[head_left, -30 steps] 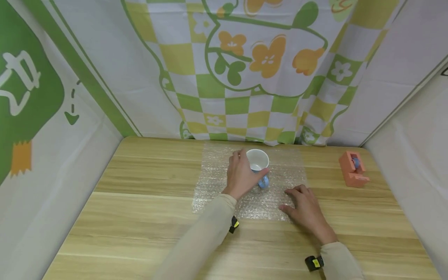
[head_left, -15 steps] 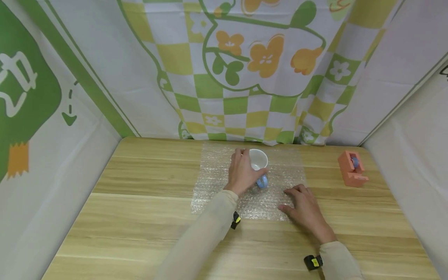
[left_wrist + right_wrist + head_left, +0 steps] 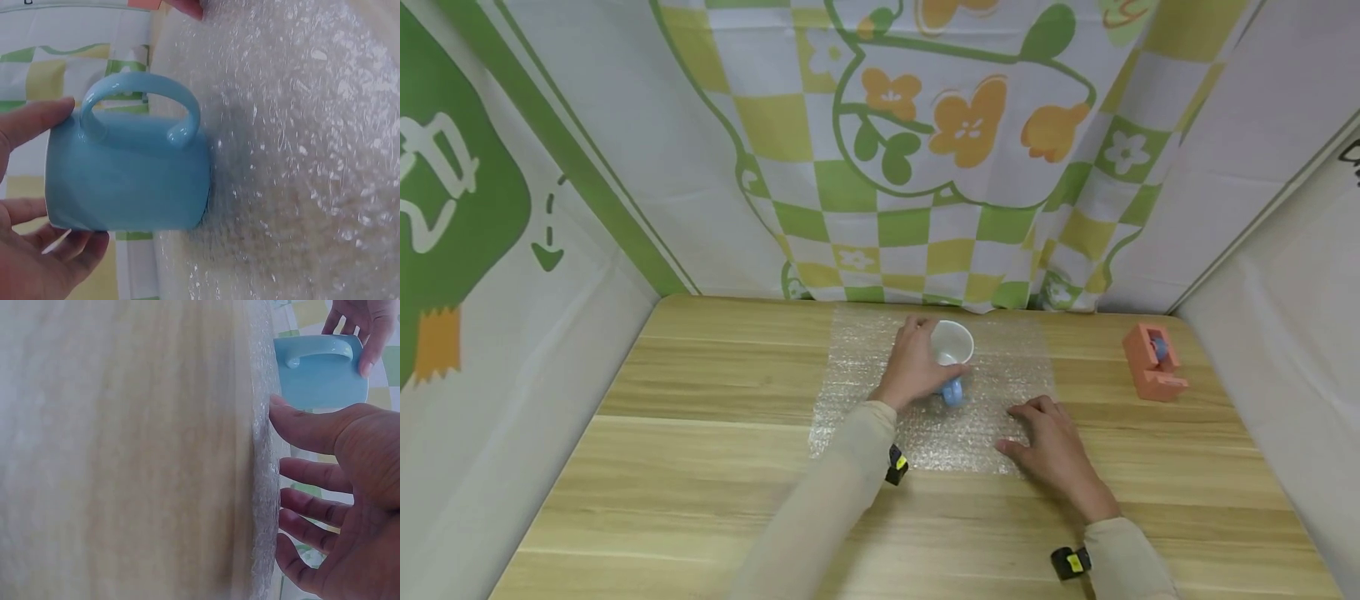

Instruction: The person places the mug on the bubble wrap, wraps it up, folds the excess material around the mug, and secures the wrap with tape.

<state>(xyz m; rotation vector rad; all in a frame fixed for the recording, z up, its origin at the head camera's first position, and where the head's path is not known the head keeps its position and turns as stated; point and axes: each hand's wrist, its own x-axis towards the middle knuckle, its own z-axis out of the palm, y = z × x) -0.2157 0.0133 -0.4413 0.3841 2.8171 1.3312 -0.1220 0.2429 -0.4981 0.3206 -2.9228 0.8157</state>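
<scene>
A light blue mug with a white inside stands upright on a sheet of bubble wrap. My left hand grips it near the rim, thumb on the handle side and fingers round the far side. The mug's handle points towards me in the head view. Over the sheet's right front part, my right hand rests with fingers spread and slightly bent. Its fingertips touch the bubble wrap, with nothing held between them.
A coral-coloured tape dispenser with a blue roll stands at the table's back right. A checked, flowered cloth hangs along the back edge of the wooden table. White panels rise at both sides.
The mug has turned slightly under my left hand, its handle swinging a little left. My left wrist has shifted slightly left with it. My right hand stays in place.
</scene>
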